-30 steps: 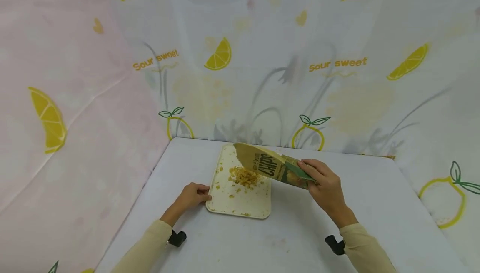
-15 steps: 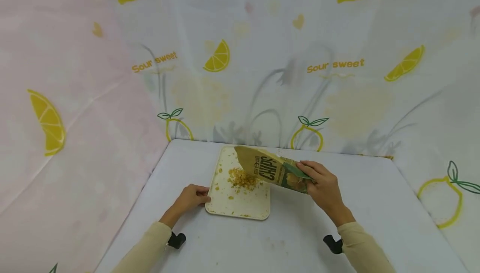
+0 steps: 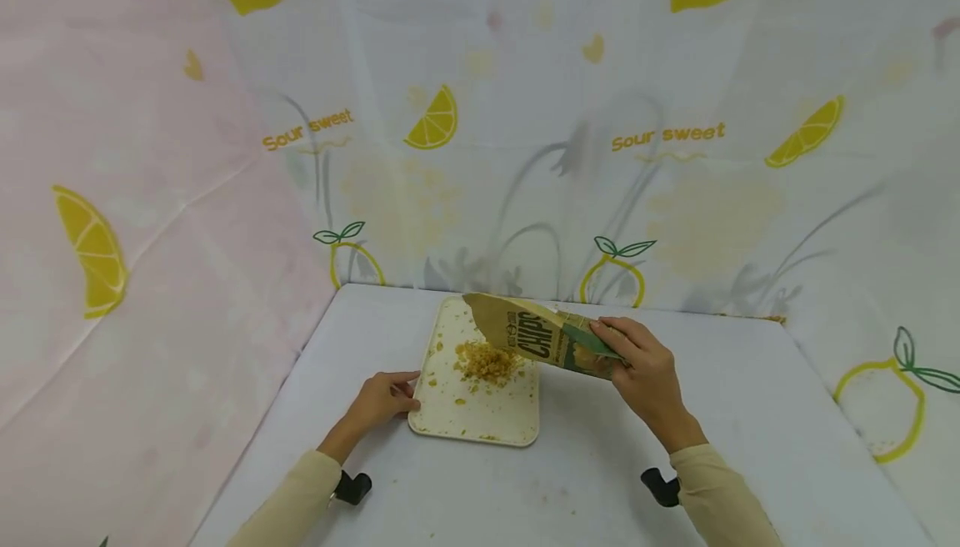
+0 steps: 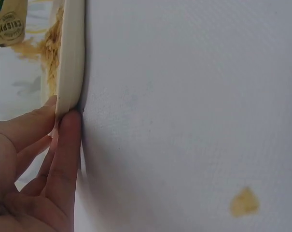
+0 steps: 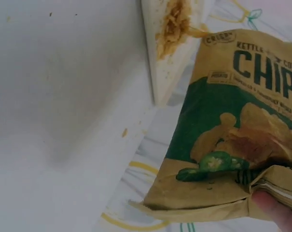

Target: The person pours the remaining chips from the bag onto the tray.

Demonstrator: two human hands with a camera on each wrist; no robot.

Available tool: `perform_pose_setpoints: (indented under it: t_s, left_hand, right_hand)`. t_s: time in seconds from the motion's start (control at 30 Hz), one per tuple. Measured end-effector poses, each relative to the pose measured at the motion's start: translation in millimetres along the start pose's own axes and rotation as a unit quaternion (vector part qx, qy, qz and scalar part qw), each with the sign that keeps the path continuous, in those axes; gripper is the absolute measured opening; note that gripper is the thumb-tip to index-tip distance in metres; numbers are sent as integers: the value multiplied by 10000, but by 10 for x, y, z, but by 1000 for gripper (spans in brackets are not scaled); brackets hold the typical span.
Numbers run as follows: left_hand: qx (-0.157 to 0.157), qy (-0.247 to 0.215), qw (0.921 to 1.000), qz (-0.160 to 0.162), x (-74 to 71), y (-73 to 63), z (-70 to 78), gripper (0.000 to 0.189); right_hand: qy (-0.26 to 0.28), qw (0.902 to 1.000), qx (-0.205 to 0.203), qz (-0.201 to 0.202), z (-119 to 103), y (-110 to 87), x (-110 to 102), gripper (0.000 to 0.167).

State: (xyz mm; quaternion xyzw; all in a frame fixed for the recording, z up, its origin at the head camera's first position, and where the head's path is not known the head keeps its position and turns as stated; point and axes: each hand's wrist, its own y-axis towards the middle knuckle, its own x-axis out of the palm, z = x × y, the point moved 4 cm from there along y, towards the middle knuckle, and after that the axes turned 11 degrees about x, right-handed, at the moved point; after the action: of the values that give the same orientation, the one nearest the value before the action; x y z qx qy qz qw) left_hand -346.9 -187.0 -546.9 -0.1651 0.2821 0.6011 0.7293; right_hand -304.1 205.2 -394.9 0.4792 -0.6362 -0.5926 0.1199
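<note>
My right hand (image 3: 647, 372) grips the bottom end of a brown and green chip bag (image 3: 528, 334). The bag slants down to the left, its wide end over a cream tray (image 3: 472, 424) on the table. A heap of broken chips (image 3: 487, 362) lies mid-tray under that end, with crumbs scattered round it. In the right wrist view, my thumb (image 5: 276, 209) presses the folded end of the bag (image 5: 242, 140). At the tray's left edge, my left hand (image 3: 378, 401) pinches the rim. The left wrist view shows its thumb and fingers (image 4: 63, 164) on either side of the tray edge (image 4: 71, 58).
The white table (image 3: 600, 464) carries a few stray crumbs, among them a yellow flake (image 4: 244, 202) in the left wrist view. A lemon-printed cloth (image 3: 510, 138) hangs behind the table and along its left side. A black wrist mount (image 3: 660, 487) sits below each sleeve.
The bag has shifted slightly, and a bit more of the chip heap shows beneath its end. My left hand stays at the tray rim. The whole head view has dropped a little.
</note>
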Motion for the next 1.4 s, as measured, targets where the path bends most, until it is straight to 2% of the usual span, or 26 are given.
perform_pose_setpoints:
  t_s: [0.07,0.2,0.27,0.4,0.47,0.6,0.67,0.73,0.83,0.9,0.97,1.13,1.2,1.33,1.4]
  left_hand:
    - [-3,-5,10000,-25,11,-4,-5,55]
    - [9,-83,9998,-153,38,-10,-10,55]
    - [41,-125,9998,-165,34,-16,-11,55]
    - [0,-86,9998,-155,5,-43,-33,55]
    - [-30,-34,9999,-126,-5,-26,-29,55]
    - [-66,-21,9998,-209,-4,-9,-25,55]
    - [-36,-63,9997,-221,-4,-3,-22,54]
    - [-34,2,9997,-229,-3,8,-28,54]
    - [-58,119,9997,-182,-2,17,-35,54]
    - [-59,153,9997,-172,3,13,-35,53]
    - [-58,134,9997,-175,7,8,-31,53]
    - [-45,-25,9998,-198,15,-6,-10,53]
    - [-21,-51,9998,-198,11,-3,-2,54]
    - [2,90,9998,-204,-7,2,-22,54]
    - [-36,89,9998,-182,-21,-6,-34,53]
  right_hand:
    - [-13,10000,-43,88,-23,24,-29,51]
    - [222,9974,-59,681,-93,97,-156,47]
    - [256,9974,-6,672,-103,102,-148,47]
    - [140,9997,99,147,-81,39,-2,50]
    - [80,9999,109,72,-63,34,15,50]
    - [295,9975,39,633,-86,78,-98,46]
    - [399,9965,8,728,-104,85,-120,45]
    - [374,9978,-17,538,-112,60,-69,46]
    - [162,9998,10,-106,-108,-35,81,50]
    - [14,9995,-4,-301,-108,-82,137,51]
    - [-5,9998,-14,-221,-114,-77,124,50]
    - [310,9987,-57,412,-130,29,-58,48]
    - [350,9986,-32,385,-109,9,-64,49]
    - [150,9998,131,-82,-64,-118,40,50]
    - [75,9997,161,-159,-63,-141,69,50]
